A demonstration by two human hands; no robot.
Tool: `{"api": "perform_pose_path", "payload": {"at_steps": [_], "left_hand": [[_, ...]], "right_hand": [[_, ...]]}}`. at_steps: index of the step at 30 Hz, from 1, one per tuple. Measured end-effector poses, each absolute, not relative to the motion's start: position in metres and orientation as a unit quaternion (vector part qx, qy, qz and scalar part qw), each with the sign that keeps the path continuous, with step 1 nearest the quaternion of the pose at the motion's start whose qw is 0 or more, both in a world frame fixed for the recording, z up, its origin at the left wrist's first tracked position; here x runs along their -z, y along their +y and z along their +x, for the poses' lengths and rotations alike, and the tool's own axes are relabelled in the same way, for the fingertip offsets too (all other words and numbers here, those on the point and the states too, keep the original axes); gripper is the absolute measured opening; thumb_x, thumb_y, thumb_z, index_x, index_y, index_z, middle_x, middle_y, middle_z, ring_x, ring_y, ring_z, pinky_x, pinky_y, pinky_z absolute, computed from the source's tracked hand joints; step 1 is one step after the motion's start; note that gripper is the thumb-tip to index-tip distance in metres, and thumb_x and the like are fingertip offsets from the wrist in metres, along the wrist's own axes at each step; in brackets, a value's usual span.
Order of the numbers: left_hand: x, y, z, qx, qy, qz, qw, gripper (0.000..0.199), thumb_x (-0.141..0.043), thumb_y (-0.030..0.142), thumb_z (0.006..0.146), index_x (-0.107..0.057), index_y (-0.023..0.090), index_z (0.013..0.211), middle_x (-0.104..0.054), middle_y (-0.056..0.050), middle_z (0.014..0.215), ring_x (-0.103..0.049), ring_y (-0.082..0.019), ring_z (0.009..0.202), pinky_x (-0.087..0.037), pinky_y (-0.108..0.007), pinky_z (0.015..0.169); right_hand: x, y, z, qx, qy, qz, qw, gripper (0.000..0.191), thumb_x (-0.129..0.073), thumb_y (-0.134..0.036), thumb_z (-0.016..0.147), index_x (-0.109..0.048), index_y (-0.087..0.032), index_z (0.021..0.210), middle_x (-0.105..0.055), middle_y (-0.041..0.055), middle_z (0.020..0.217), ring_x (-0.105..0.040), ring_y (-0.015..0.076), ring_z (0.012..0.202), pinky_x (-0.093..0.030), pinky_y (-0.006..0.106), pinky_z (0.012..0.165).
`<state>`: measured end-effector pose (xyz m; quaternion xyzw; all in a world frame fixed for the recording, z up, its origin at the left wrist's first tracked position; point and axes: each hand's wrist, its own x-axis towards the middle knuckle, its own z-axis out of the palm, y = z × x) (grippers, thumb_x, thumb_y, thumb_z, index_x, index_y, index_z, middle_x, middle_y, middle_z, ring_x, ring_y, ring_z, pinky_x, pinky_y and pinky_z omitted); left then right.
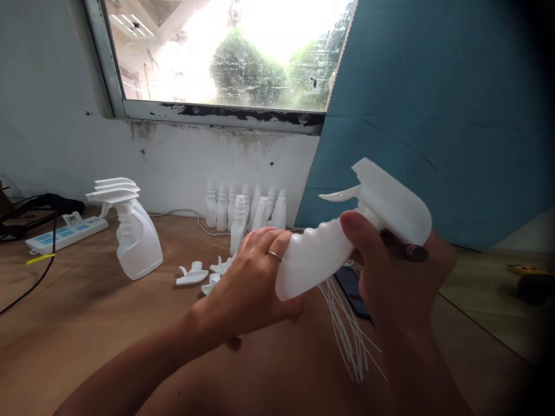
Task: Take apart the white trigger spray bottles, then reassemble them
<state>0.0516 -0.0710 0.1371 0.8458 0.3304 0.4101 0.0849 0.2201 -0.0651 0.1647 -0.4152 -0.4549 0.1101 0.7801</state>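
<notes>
A white spray bottle (pixel 318 254) with its trigger head (pixel 390 199) on top is tilted in front of me, the head up and to the right. My left hand (pixel 260 271), with a ring on one finger, is wrapped round the bottle's lower end. At the neck, just under the trigger head, my right hand (pixel 381 277) grips the bottle with thumb and fingers. A dark rod-like piece (pixel 417 252) sticks out beside the right hand's fingers; its kind is not clear. Loose white trigger heads (pixel 192 274) lie left of my left hand, which partly hides some.
Spray bottles with trigger heads (pixel 139 237) stand at the left. Several headless bottles (pixel 237 222) are grouped by the wall. Thin white tubes (pixel 347 332) and a phone (pixel 353 292) lie below my right hand. A power strip (pixel 69 234) with cables sits far left.
</notes>
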Motion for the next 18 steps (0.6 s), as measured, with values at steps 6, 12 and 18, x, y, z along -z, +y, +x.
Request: {"api": "perform_pose_path", "payload": {"at_steps": [6, 12, 18], "left_hand": [[-0.153, -0.066, 0.031, -0.338, 0.267, 0.872, 0.232, 0.071, -0.077, 0.032, 0.063, -0.048, 0.026, 0.128, -0.04, -0.009, 0.135, -0.053, -0.027, 0.111, -0.051, -0.04, 0.089], [-0.157, -0.062, 0.025, -0.361, 0.27, 0.861, 0.234, 0.076, -0.077, 0.029, 0.063, -0.047, 0.027, 0.133, -0.042, -0.009, 0.135, -0.047, -0.029, 0.118, -0.048, -0.042, 0.094], [-0.155, -0.057, 0.023, -0.367, 0.26, 0.863, 0.229, 0.086, -0.078, 0.03, 0.064, -0.038, 0.027, 0.141, -0.045, -0.009, 0.136, -0.041, -0.031, 0.126, -0.042, -0.045, 0.102]], "right_hand": [[-0.171, -0.068, 0.229, -0.193, -0.56, -0.298, 0.749, 0.028, -0.084, -0.035, 0.06, -0.073, -0.024, 0.082, -0.066, 0.0, 0.078, -0.06, 0.0152, 0.069, -0.049, 0.028, 0.054], [-0.173, -0.066, 0.228, -0.316, -0.562, -0.281, 0.711, 0.031, -0.09, -0.025, 0.049, -0.069, -0.023, 0.072, -0.064, -0.0019, 0.071, -0.058, 0.0154, 0.068, -0.05, 0.03, 0.058], [-0.181, -0.067, 0.23, -0.342, -0.562, -0.221, 0.72, 0.03, -0.088, -0.032, 0.056, -0.069, -0.022, 0.078, -0.06, -0.0027, 0.073, -0.055, 0.0112, 0.07, -0.05, 0.028, 0.067]]}}
